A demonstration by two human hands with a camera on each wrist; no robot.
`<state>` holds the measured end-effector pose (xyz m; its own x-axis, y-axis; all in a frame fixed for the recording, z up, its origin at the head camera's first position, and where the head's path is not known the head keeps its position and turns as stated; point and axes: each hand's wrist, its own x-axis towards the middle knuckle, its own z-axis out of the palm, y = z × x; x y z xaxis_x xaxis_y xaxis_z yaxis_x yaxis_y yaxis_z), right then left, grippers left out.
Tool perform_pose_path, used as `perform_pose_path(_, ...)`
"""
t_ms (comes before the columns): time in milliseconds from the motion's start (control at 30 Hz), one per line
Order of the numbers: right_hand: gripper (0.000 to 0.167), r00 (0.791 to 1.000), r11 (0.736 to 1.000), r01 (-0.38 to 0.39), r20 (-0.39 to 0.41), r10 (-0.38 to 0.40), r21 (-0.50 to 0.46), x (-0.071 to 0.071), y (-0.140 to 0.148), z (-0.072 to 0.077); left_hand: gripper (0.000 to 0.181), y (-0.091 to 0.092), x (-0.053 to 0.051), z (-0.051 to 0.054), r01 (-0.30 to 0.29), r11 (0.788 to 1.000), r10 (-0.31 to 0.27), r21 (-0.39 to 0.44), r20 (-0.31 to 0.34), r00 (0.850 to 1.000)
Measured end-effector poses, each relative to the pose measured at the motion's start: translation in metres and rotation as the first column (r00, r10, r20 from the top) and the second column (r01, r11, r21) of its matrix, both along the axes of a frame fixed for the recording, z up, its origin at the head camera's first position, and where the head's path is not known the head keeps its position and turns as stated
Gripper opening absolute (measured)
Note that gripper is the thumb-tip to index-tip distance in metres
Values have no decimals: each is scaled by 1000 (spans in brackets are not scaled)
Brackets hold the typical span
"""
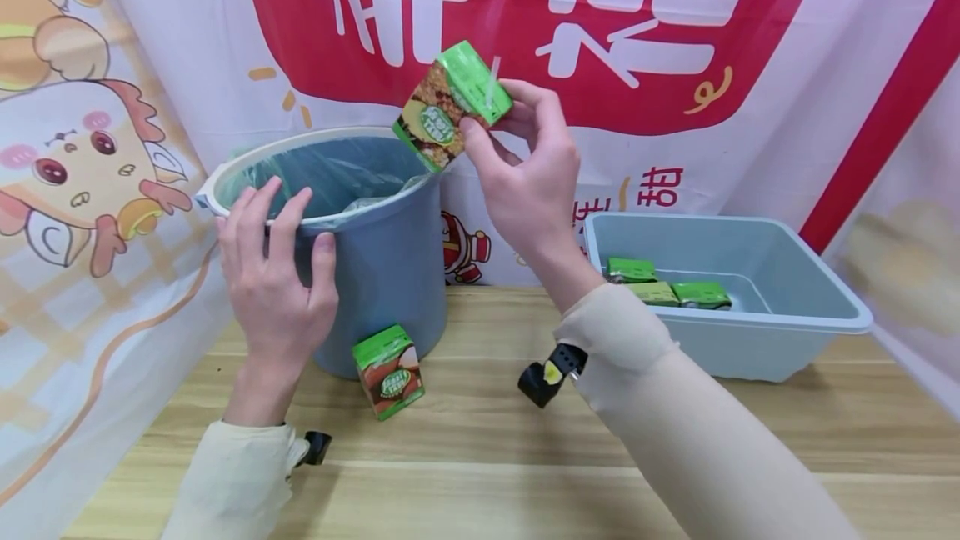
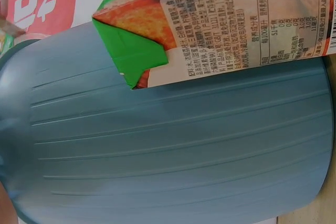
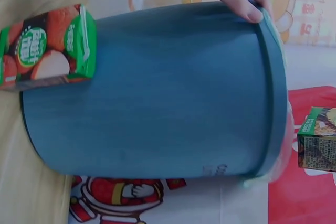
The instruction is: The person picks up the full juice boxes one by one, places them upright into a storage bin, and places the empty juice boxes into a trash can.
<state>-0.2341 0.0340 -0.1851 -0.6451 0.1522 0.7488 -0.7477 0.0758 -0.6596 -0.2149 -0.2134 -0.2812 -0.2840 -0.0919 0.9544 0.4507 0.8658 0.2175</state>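
My right hand [image 1: 528,161] holds a green-and-brown drink carton [image 1: 442,111] between thumb and fingers, tilted just above the right side of the blue trash bin's rim. A clear straw in a wrapper is stuck to that carton. Over the near left rim of the trash bin [image 1: 390,265] lies my left hand [image 1: 277,282], fingers over the edge and thumb on the outer wall, gripping it. A clear bag [image 1: 352,165] lines the bin. Another drink carton [image 1: 390,373], green and red, leans against the bin's foot; the left wrist view shows its printed side [image 2: 210,30].
To the right, a light blue rectangular tub [image 1: 750,348] holds several green-topped cartons [image 1: 701,294] at its left end. All stands on a wooden table [image 1: 480,440]. A printed cloth [image 1: 510,7] hangs close behind the bin, and another cartoon-printed sheet [image 1: 75,157] hangs at the left.
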Motion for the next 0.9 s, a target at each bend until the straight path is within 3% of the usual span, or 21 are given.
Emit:
perform_pose_path(333, 50, 994, 994, -98, 48, 96, 37, -5, -28, -7, 50, 0, 0, 0, -9, 1000, 9, -7, 10, 1000)
perform_pose_path(633, 51, 986, 988, -71, 159, 49, 135, -12, -41, -19, 50, 0, 0, -1, -12, 1000, 12, -11, 23, 1000)
perform_pose_path(900, 53, 980, 972, -43, 199, -4, 232, -18, -45, -27, 50, 0, 0, 0, -10, 1000, 10, -9, 20, 1000)
